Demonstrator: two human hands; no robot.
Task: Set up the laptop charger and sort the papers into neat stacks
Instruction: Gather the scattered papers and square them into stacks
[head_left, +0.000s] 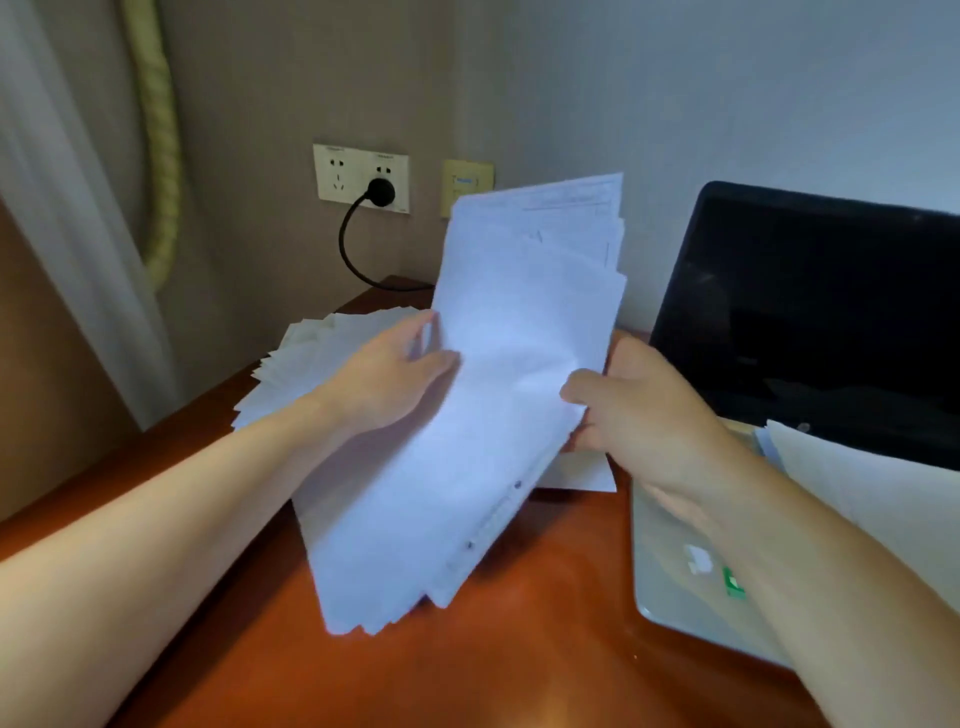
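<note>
Uneven paper sheaf held tilted above surface, right hand grip pinched on one edge, left hand pinching the other; loose sheets could slide out and scatter if either grip slackens.

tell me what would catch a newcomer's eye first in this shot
A thick sheaf of white papers is held tilted at centre over the reddish wooden desk, the left hand and the right hand gripping its side edges. At right stands an open laptop with a dark screen; on the back wall a black plug sits in the wall socket.
</note>
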